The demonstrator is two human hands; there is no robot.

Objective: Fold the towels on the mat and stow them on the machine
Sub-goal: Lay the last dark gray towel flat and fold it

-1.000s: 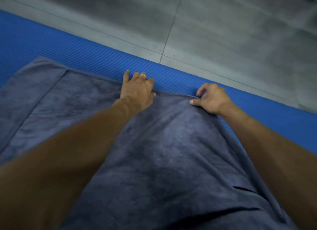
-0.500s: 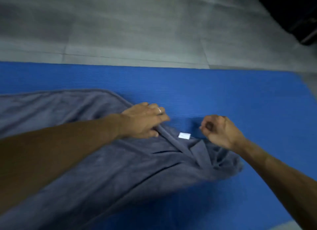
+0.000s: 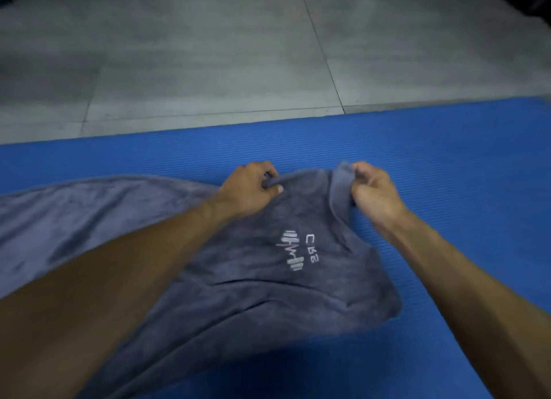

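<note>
Both hands are working the far edge of the grey towel [image 3: 226,279], which is lying across the blue mat [image 3: 447,166] and trailing off to the left. The left hand [image 3: 249,190] is curling tight over that edge, fingers [image 3: 269,175] wrapped round a bunched fold and the thumb pressing down on the cloth. Just to its right, the right hand [image 3: 374,190] is pinching the towel's far right corner, fingers closed on it and lifting a flap clear of the mat. Between and nearer than the two hands, a white logo [image 3: 293,249] with letters beside it is showing face up on the cloth. The towel's near right corner is sitting rumpled on the mat. Beyond the mat's far edge, the grey tiled floor [image 3: 208,56] is stretching away.
</note>
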